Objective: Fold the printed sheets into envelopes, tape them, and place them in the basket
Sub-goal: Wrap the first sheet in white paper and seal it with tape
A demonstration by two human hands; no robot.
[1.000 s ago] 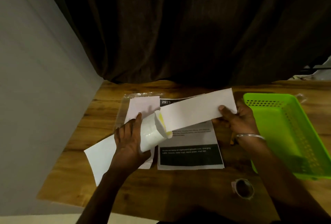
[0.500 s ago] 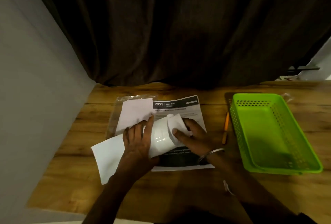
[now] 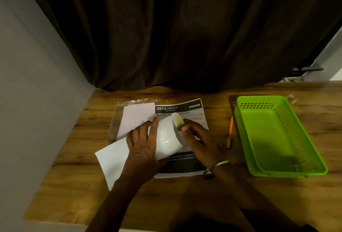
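A long white sheet (image 3: 112,155) lies slantwise on the wooden table, its right part curled over into a loose fold (image 3: 166,137). My left hand (image 3: 144,142) presses flat on the sheet's middle, fingers spread. My right hand (image 3: 198,137) holds the curled end at its upper right, where a yellow patch shows. Under both lies a printed sheet (image 3: 181,107) headed "2923 BEDROOM". The green basket (image 3: 303,139) stands at the right with nothing in it.
A clear plastic sleeve with a pale sheet (image 3: 137,117) lies at the back left. An orange pen (image 3: 230,131) lies between the printed sheet and the basket. A dark curtain hangs behind the table; a grey wall runs along the left.
My right hand brought the sheet's long right end down and over toward my left hand, curling it into a fold. The camera shifted, and the tape roll near the front edge left the view.
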